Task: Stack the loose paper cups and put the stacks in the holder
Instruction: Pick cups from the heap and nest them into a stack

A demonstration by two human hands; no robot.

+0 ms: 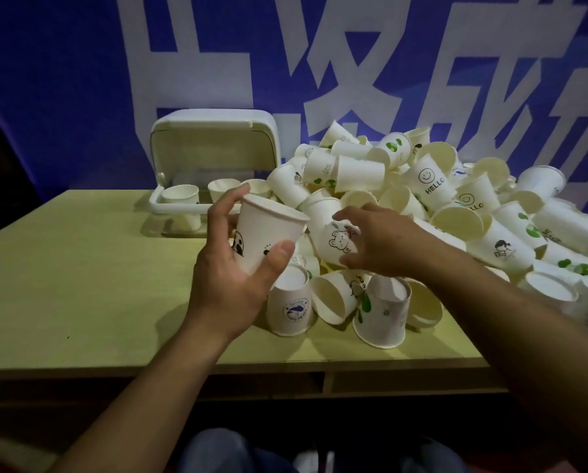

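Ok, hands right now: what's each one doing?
Left hand: grips an upright panda cup.
Right hand: fingers curled round the bear cup in the pile.

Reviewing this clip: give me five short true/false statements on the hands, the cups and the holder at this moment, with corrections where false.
1. The left hand holds a panda-print cup upright. True.
2. The right hand rests flat on bare table. False: its fingers are curled round a bear-print cup at the edge of the pile.
3. The holder has its lid shut. False: the lid is raised, and cups stand inside.
4. The loose cup pile lies right of the holder. True.
5. Every loose cup stands rim up. False: many lie on their sides, and some near the table front stand rim down.
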